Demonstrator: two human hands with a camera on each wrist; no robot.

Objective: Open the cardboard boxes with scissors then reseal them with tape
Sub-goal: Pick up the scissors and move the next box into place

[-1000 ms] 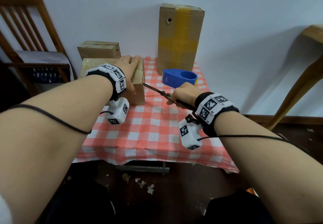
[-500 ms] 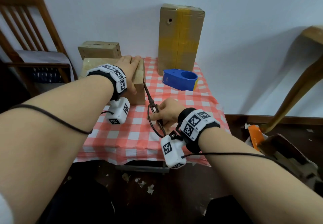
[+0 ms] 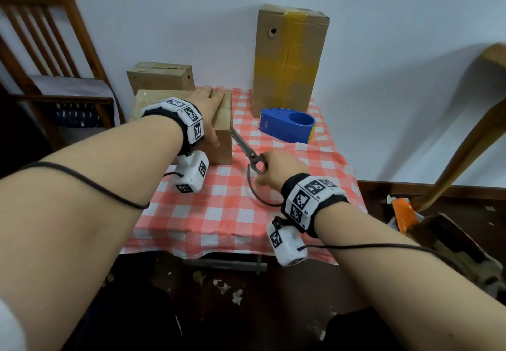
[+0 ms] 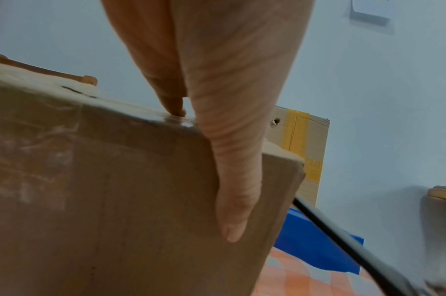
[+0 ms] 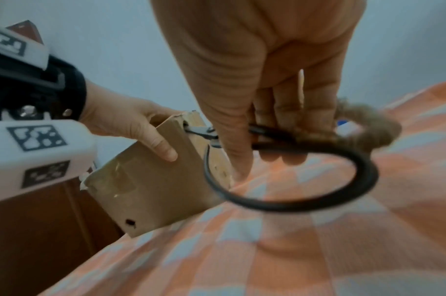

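A small taped cardboard box (image 3: 223, 145) lies at the table's back left. My left hand (image 3: 210, 104) rests flat on its top, fingers straight, thumb (image 4: 232, 200) down the near face. My right hand (image 3: 276, 169) grips the black looped handles of the scissors (image 3: 243, 145), fingers (image 5: 288, 124) curled through one loop. The scissors' blades run up and left, their tips against the box's right side near its top edge. In the right wrist view the scissors (image 5: 356, 190) are blurred and the box (image 5: 146, 190) stands just left of them.
A blue tape dispenser (image 3: 284, 128) sits behind the scissors, before a tall box (image 3: 287, 60) banded with yellow tape. A second small box (image 3: 161, 78) lies behind the first. The checked tablecloth (image 3: 219, 213) covers a small table. A wooden chair (image 3: 54, 35) stands left, and clutter lies on the floor at the right.
My right hand swung from the table's right side toward me and to the left, turning the scissors steeper along the box's right side. The left hand stayed on the box.
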